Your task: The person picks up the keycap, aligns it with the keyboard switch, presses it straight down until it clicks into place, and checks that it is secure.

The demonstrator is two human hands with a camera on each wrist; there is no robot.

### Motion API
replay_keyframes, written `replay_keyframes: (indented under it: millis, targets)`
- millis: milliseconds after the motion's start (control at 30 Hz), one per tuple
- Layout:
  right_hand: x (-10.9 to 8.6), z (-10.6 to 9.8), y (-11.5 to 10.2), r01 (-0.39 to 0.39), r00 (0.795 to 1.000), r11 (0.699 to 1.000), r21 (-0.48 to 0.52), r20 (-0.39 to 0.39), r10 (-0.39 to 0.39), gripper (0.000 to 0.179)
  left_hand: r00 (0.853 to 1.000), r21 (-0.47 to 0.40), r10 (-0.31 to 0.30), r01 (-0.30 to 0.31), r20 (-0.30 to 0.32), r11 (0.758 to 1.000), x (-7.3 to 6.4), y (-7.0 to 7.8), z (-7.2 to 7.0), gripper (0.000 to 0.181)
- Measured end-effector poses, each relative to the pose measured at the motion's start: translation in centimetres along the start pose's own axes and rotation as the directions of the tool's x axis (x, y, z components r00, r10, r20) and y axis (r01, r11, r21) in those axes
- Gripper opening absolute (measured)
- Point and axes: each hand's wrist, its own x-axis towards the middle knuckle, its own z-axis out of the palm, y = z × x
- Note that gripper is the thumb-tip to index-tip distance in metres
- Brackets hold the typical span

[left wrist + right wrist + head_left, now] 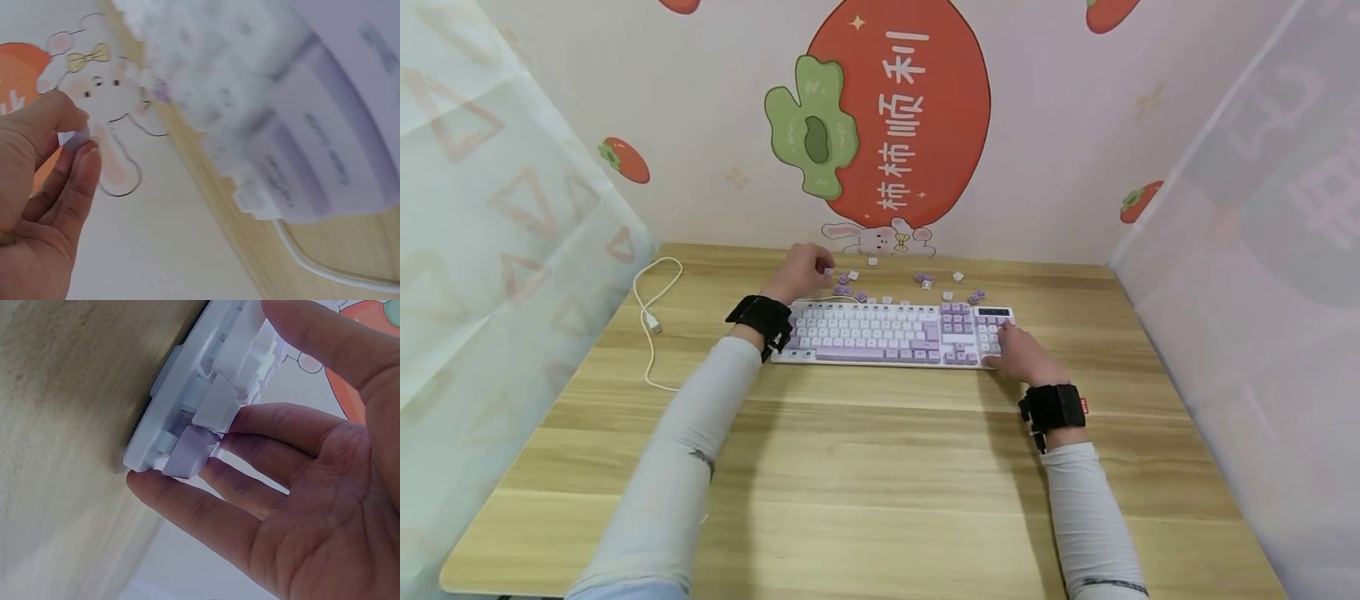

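Note:
Up behind the keyboard's left end, my left hand pinches a small light-purple keycap between thumb and fingertips. The white and purple keyboard lies flat on the table. On its right end rests my right hand, the fingers fairly straight. In the right wrist view its fingertips touch the keys near a purple keycap, and one finger reaches the keyboard's edge. Several loose white and purple keycaps are scattered behind the keyboard, close to my left hand.
A white cable with a USB plug loops on the table's left side. The wooden table meets a printed backdrop at the back, and light sheets hang on both sides.

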Motion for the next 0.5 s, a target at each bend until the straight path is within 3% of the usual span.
replay_keyframes:
  millis: [133,300,400,500]
  targets:
    - [0.0,-0.1,0.0,0.000,1.000,1.000,0.008,0.000,0.000,0.040,0.998,-0.075,0.047,-0.051,-0.047,0.996,-0.1,0.5,-0.4,0.019]
    - [0.1,-0.1,0.2,0.008,1.000,1.000,0.026,-0.007,-0.008,0.042,0.988,-0.120,0.097,-0.111,-0.119,0.987,-0.7,-0.3,-1.0,0.022]
    - [0.1,0.0,0.2,0.000,1.000,0.999,0.040,0.005,0.000,0.044,0.993,-0.138,0.046,-0.060,-0.106,0.989,-1.8,-1.6,-1.6,0.022]
    - [0.0,0.1,0.2,-0.011,1.000,0.999,0.042,0.017,0.011,0.052,0.999,-0.147,-0.021,0.014,-0.048,0.989,-3.2,-3.2,-2.1,0.025]
